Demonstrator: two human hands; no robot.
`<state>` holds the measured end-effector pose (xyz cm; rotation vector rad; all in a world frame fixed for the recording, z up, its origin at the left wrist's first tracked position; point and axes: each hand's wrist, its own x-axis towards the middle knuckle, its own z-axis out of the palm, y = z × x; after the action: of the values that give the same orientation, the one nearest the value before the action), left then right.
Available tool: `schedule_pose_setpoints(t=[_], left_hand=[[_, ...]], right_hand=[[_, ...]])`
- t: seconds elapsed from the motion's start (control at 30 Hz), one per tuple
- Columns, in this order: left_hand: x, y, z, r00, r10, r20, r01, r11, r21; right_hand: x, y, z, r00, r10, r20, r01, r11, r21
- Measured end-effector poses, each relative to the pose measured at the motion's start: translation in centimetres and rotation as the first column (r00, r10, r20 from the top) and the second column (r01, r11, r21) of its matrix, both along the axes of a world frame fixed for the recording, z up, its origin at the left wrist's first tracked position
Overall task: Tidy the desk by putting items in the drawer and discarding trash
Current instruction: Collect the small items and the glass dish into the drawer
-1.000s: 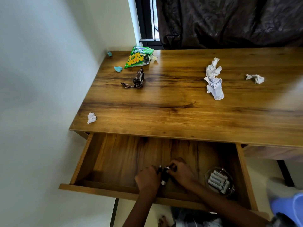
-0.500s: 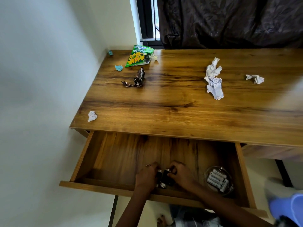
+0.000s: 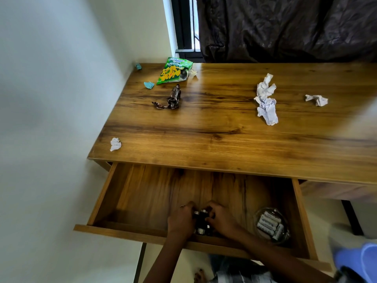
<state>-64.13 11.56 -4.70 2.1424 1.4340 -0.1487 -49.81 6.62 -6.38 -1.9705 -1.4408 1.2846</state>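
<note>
Small black cylindrical items (image 3: 202,223) in the open wooden drawer (image 3: 142,197) mostly covered by left hand (image 3: 180,221) and right hand (image 3: 221,220); can't tell what they are or how many. Blue plastic object (image 3: 359,260) cut off at right edge, blurred. Wooden desk top (image 3: 224,129) runs off frame right. Label on white batteries (image 3: 270,224) in the round clear container (image 3: 284,238) unreadable.

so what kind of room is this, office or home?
Most likely a home room, perhaps a bedroom or study corner. A wooden desk sits against a plain wall under a window with a dark curtain, littered with a snack bag and crumpled paper; bare toes show below the open drawer.
</note>
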Motion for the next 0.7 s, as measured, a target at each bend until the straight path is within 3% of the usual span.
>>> schedule_pose_setpoints(t=[0.57, 0.7], left_hand=[[0.1, -0.2, 0.1, 0.999, 0.036, -0.025, -0.034, 0.996, 0.078], [0.2, -0.4, 0.7, 0.994, 0.091, 0.063, -0.101, 0.979, 0.179]], right_hand=[[0.0, 0.0, 0.0, 0.998, 0.042, 0.04, -0.043, 0.999, 0.027], [0.2, -0.6, 1.2, 0.996, 0.054, 0.068, -0.058, 0.997, 0.056]])
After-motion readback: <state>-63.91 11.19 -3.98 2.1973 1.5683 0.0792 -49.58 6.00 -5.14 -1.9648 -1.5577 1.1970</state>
